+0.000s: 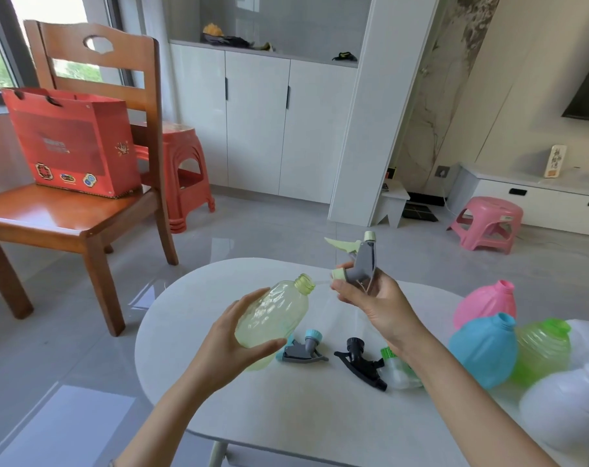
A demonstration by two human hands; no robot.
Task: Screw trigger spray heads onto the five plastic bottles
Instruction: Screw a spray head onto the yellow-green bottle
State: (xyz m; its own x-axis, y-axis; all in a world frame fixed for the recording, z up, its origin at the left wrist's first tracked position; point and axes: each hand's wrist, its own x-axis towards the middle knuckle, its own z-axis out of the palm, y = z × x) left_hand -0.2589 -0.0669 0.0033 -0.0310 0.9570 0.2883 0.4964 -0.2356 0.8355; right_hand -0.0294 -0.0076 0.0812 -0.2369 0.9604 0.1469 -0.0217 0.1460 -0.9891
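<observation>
Above the surface point(286, 416), centrally: left hand point(242, 335) grips yellow bottle point(273, 318), right hand point(377, 305) holds grey spray head point(362, 264), collar beside bare neck, unthreaded. Pink bottle point(485, 305), blue bottle point(482, 348) at right edge uncapped; judged none of five done

Both forearms out; L hand point(234, 335) curled gripping, R hand point(375, 299) higher, pinching.

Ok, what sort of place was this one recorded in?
Most likely a home living room: white cupboards along the wall, a wooden chair with a red gift bag on its seat, and a pink plastic stool on the tiled floor.
</observation>
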